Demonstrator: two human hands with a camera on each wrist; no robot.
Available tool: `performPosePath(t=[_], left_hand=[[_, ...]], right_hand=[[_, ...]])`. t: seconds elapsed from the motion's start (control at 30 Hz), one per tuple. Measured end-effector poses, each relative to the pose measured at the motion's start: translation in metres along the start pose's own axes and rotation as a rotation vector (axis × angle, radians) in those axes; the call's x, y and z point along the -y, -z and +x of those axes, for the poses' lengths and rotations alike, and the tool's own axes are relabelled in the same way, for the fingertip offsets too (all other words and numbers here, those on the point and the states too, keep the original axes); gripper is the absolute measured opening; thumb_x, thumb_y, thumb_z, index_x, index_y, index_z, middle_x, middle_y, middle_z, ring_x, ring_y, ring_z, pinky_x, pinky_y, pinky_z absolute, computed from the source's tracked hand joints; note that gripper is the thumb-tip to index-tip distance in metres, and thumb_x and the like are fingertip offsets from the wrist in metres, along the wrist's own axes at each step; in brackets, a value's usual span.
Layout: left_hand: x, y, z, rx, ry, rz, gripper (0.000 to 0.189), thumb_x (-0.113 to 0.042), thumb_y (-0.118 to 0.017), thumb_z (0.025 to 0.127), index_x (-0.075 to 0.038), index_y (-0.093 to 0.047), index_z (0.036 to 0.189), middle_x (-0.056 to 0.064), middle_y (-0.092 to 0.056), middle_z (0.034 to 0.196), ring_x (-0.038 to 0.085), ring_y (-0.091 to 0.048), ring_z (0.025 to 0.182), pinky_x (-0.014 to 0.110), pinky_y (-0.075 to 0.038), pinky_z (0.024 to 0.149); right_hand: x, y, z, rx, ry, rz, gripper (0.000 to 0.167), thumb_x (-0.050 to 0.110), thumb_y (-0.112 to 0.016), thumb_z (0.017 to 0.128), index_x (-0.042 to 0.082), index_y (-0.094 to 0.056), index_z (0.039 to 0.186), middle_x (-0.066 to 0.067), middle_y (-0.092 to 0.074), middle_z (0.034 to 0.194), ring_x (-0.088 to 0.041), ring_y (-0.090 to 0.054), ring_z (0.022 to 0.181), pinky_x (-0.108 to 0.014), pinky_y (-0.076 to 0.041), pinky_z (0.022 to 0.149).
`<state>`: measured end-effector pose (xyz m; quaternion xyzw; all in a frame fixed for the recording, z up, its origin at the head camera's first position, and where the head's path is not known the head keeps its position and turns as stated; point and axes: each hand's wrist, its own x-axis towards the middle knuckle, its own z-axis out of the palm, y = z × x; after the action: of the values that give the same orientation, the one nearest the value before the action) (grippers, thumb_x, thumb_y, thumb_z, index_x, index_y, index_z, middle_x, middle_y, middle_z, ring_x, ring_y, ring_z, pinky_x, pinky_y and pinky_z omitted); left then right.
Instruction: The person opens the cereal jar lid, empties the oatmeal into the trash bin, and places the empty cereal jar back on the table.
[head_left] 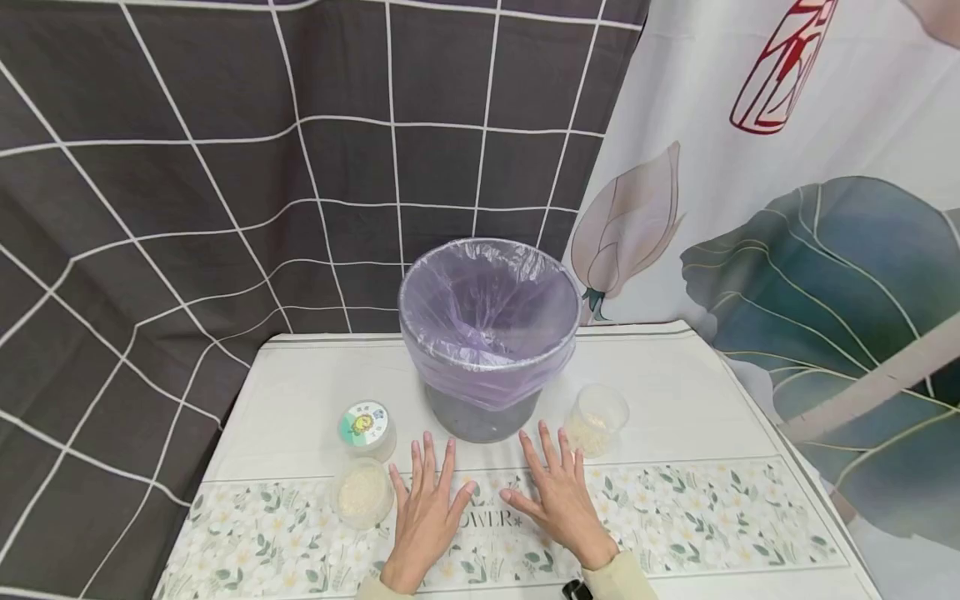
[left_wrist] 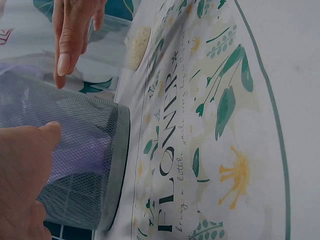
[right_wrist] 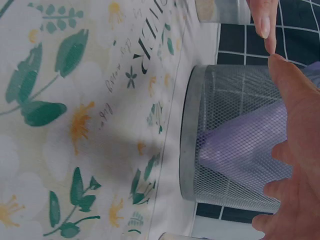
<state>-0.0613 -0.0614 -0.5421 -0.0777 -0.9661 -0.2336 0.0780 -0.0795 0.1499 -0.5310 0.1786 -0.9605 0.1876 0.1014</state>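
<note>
A mesh waste bin (head_left: 483, 417) lined with a translucent purple bag (head_left: 487, 379) stands upright beyond both hands. Its mesh wall also shows in both wrist views. My left hand (head_left: 427, 517) is held palm down with fingers spread, just right of an open clear tub (head_left: 362, 496) of pale grains. Behind that tub is a round clear tub (head_left: 367, 429) with a green and white lid. My right hand (head_left: 558, 500), also spread and holding nothing, is in front of another clear tub (head_left: 597, 419) with grains at its bottom. In the left wrist view my right hand (left_wrist: 77, 35) hangs near the bin.
A white table cover (head_left: 660, 375) with a flowered, lettered band (head_left: 697, 508) lies under everything. Behind hang a dark checked curtain (head_left: 337, 167) and a white curtain (head_left: 652, 100) with plant prints. A black object (head_left: 576, 590) sits by the right cuff.
</note>
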Motion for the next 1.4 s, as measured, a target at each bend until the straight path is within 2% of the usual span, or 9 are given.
performPosePath(t=[0.3,0.57,0.9,1.07,1.23,1.4], left_hand=[[0.000,0.001,-0.003,0.007,0.013,-0.029,0.068,-0.050,-0.040,0.092,-0.016,-0.018,0.147,0.020,-0.003,0.152,0.037,0.006,0.138,0.067,0.007,0.102],[0.000,-0.001,-0.004,-0.012,0.015,-0.062,0.071,-0.051,-0.043,0.091,-0.014,-0.019,0.147,0.024,0.006,0.150,0.035,0.014,0.137,0.068,-0.005,0.102],[-0.002,-0.003,-0.007,0.019,0.009,-0.069,0.071,-0.050,-0.046,0.090,-0.018,-0.019,0.147,0.024,0.005,0.151,0.034,0.014,0.138,0.067,-0.007,0.103],[-0.006,-0.006,-0.007,0.025,0.013,-0.097,0.074,-0.045,-0.052,0.089,-0.012,-0.018,0.147,0.025,0.007,0.150,0.037,0.013,0.137,0.068,-0.008,0.102],[-0.015,-0.011,-0.008,0.069,-0.004,-0.144,0.081,-0.043,-0.052,0.089,0.000,-0.013,0.145,0.031,0.008,0.147,0.047,0.001,0.135,0.064,-0.016,0.103],[-0.020,-0.014,-0.006,0.068,-0.008,-0.179,0.078,-0.042,-0.051,0.090,0.001,-0.017,0.144,0.028,-0.009,0.147,0.042,-0.016,0.132,0.054,-0.031,0.102]], right_hand=[[0.000,-0.001,-0.001,-0.013,0.004,0.004,0.085,0.058,-0.059,0.078,0.012,-0.030,0.144,-0.022,-0.019,0.148,-0.050,-0.016,0.132,-0.072,-0.018,0.096],[0.000,0.000,-0.002,-0.027,0.004,0.020,0.084,0.056,-0.060,0.079,0.009,-0.030,0.143,-0.025,-0.019,0.148,-0.051,-0.018,0.131,-0.069,-0.025,0.096],[-0.004,0.003,-0.003,-0.044,-0.017,0.028,0.083,0.053,-0.062,0.079,0.012,-0.029,0.144,-0.021,-0.019,0.149,-0.047,-0.020,0.131,-0.066,-0.030,0.095],[-0.013,0.009,0.002,-0.133,0.014,0.053,0.078,0.046,-0.065,0.079,0.008,-0.036,0.140,-0.025,-0.026,0.145,-0.048,-0.026,0.128,-0.066,-0.031,0.094],[-0.033,0.024,0.010,-0.278,0.044,0.127,0.060,0.025,-0.069,0.078,0.001,-0.048,0.129,-0.026,-0.034,0.138,-0.045,-0.033,0.121,-0.060,-0.034,0.093],[-0.048,0.038,0.018,-0.363,0.062,0.165,0.044,0.013,-0.068,0.078,0.000,-0.056,0.118,-0.022,-0.045,0.128,-0.039,-0.040,0.112,-0.051,-0.040,0.084]])
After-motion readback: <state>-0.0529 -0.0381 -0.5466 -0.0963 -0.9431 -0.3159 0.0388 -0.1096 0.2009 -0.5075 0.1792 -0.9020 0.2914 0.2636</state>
